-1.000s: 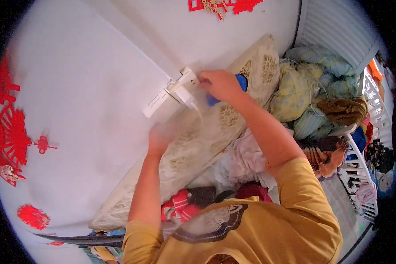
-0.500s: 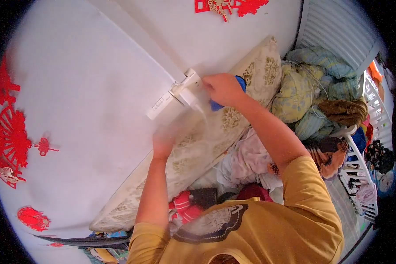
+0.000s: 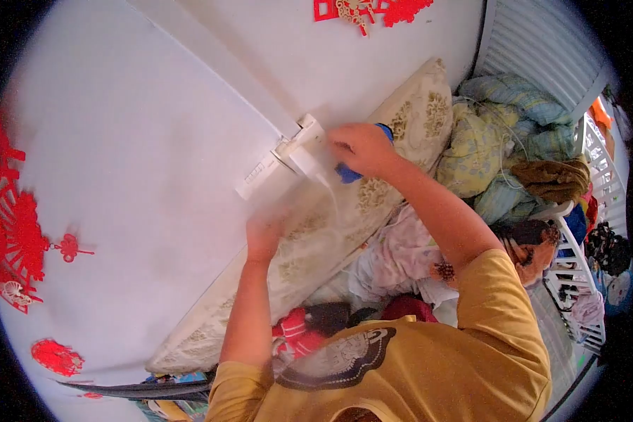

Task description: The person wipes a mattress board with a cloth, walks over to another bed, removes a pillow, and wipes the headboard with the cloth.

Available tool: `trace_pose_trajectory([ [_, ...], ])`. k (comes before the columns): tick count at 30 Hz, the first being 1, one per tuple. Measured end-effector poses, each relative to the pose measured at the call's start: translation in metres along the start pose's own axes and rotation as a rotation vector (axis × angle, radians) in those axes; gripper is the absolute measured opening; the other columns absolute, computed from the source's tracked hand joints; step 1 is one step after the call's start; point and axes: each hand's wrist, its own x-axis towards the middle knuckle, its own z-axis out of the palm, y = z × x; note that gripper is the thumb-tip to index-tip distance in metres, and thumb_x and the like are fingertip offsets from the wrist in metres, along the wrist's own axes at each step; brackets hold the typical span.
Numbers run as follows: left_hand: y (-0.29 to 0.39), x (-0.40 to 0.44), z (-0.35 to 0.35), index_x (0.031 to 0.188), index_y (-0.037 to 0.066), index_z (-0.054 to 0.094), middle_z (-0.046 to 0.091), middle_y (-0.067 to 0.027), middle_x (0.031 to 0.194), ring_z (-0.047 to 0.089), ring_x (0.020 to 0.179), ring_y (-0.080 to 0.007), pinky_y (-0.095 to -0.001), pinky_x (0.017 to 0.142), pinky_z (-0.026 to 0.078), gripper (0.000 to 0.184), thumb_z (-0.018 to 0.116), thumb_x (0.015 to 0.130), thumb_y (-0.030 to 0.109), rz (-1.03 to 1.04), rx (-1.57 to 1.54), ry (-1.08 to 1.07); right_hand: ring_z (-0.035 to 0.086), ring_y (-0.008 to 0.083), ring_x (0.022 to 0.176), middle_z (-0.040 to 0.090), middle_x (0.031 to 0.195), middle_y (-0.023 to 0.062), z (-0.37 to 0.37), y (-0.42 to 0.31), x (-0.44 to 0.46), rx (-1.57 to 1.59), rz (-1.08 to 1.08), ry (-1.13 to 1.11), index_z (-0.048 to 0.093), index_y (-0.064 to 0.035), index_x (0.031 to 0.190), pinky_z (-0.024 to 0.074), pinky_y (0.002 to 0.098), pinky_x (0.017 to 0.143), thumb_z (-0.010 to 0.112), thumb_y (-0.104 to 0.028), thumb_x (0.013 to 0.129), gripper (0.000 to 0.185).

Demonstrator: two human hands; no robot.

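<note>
A white power strip (image 3: 261, 173) is on the wall, with a white plug (image 3: 307, 162) in its middle and a pale cable hanging from it. My right hand (image 3: 364, 149) is at the strip's right end, fingers curled, with a blue cloth (image 3: 347, 173) bunched beneath the palm. My left hand (image 3: 264, 231) is below the strip's left end, by the upper edge of a cream floral headboard (image 3: 295, 243). Motion smears its fingers, so its grip does not show.
A white cable channel (image 3: 214, 67) runs up the wall. Red paper decorations (image 3: 21, 218) hang at the left. Rumpled bedding (image 3: 475, 144) and clothes (image 3: 401, 253) lie beyond the headboard, beside a white slatted rail (image 3: 573, 274).
Both hands stay near the power strip, with only slight shifts. The whole view has moved a little. The blue cloth remains under my right hand.
</note>
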Motion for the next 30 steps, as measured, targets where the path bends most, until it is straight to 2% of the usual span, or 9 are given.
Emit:
trace_pose_trajectory([
  [8, 0.0, -0.002, 0.001, 0.101, 0.003, 0.078, 0.074, -0.0061, 0.099, 0.059, 0.062, -0.012, -0.0289, 0.058, 0.05, 0.017, 0.064, 0.093, 0.01, 0.019, -0.059, 0.005, 0.066, 0.0341, 0.085, 0.069, 0.084, 0.0081, -0.012, -0.025, -0.004, -0.25, 0.1, 0.048, 0.065, -0.0111, 0.092, 0.0512, 0.0472, 0.071, 0.071, -0.034, 0.088, 0.024],
  [11, 0.006, -0.003, 0.0, 0.1, 0.003, 0.078, 0.073, -0.0063, 0.096, 0.058, 0.061, -0.012, -0.0301, 0.056, 0.05, 0.017, 0.065, 0.094, 0.011, 0.004, -0.053, 0.002, 0.066, 0.0343, 0.084, 0.068, 0.083, 0.0087, -0.013, -0.013, 0.005, -0.125, 0.01, 0.127, 0.064, -0.0114, 0.091, 0.0508, 0.0475, 0.071, 0.07, -0.032, 0.088, 0.022],
  [14, 0.002, -0.003, -0.001, 0.1, 0.005, 0.079, 0.073, -0.0065, 0.093, 0.059, 0.062, -0.0126, -0.0308, 0.056, 0.05, 0.018, 0.063, 0.094, 0.011, -0.009, 0.025, -0.018, 0.064, 0.0348, 0.081, 0.066, 0.08, 0.0097, -0.014, -0.009, 0.011, -0.132, -0.053, 0.073, 0.062, -0.0111, 0.087, 0.0495, 0.0482, 0.069, 0.07, -0.029, 0.088, 0.02],
  [17, -0.01, 0.002, -0.001, 0.102, 0.007, 0.079, 0.072, -0.0068, 0.091, 0.06, 0.062, -0.0141, -0.031, 0.057, 0.051, 0.02, 0.061, 0.094, 0.01, 0.116, 0.116, -0.036, 0.065, 0.0396, 0.081, 0.066, 0.083, 0.0144, -0.013, -0.003, 0.016, -0.059, -0.164, 0.065, 0.063, -0.0111, 0.088, 0.0502, 0.0536, 0.068, 0.062, -0.033, 0.091, 0.023],
  [20, -0.005, 0.0, 0.0, 0.103, 0.009, 0.079, 0.072, -0.0072, 0.091, 0.06, 0.061, -0.0165, -0.0321, 0.061, 0.052, 0.021, 0.06, 0.094, 0.011, 0.131, 0.127, -0.032, 0.065, 0.0394, 0.079, 0.065, 0.082, 0.0136, -0.012, -0.007, 0.014, -0.107, -0.22, 0.033, 0.061, -0.0099, 0.084, 0.0499, 0.0532, 0.067, 0.062, -0.031, 0.088, 0.022],
  [23, -0.005, -0.001, 0.0, 0.103, 0.01, 0.079, 0.073, -0.0065, 0.094, 0.063, 0.068, -0.0175, -0.0323, 0.064, 0.053, 0.02, 0.061, 0.094, 0.011, 0.085, 0.103, -0.028, 0.064, 0.0387, 0.079, 0.066, 0.083, 0.013, -0.004, -0.011, -0.008, -0.047, -0.42, -0.108, 0.062, -0.0102, 0.082, 0.0505, 0.0522, 0.068, 0.063, -0.031, 0.087, 0.021],
  [26, -0.019, 0.002, 0.001, 0.101, 0.002, 0.077, 0.068, -0.0041, 0.085, 0.058, 0.061, -0.0101, -0.0263, 0.054, 0.049, 0.012, 0.073, 0.096, 0.013, 0.104, 0.067, 0.028, 0.065, 0.0378, 0.08, 0.066, 0.083, 0.0132, 0.011, -0.002, -0.052, -0.004, -0.259, -0.002, 0.065, -0.0103, 0.082, 0.0511, 0.0513, 0.07, 0.063, -0.031, 0.087, 0.021],
  [29, -0.022, 0.005, 0.0, 0.1, 0.003, 0.077, 0.068, -0.0041, 0.085, 0.057, 0.06, -0.0103, -0.0262, 0.054, 0.049, 0.012, 0.072, 0.096, 0.013, 0.037, -0.008, 0.001, 0.065, 0.0379, 0.083, 0.068, 0.086, 0.0141, 0.013, 0.021, -0.08, 0.116, -0.077, 0.158, 0.069, -0.0096, 0.089, 0.0517, 0.0494, 0.073, 0.064, -0.033, 0.091, 0.024],
  [30, -0.018, 0.004, 0.001, 0.1, 0.003, 0.077, 0.068, -0.0039, 0.085, 0.057, 0.061, -0.0102, -0.0262, 0.054, 0.048, 0.012, 0.072, 0.096, 0.013, 0.102, 0.03, -0.003, 0.066, 0.0364, 0.083, 0.069, 0.088, 0.0138, 0.011, 0.02, -0.082, 0.162, 0.008, 0.12, 0.069, -0.0092, 0.092, 0.0521, 0.0477, 0.074, 0.064, -0.034, 0.093, 0.025],
])
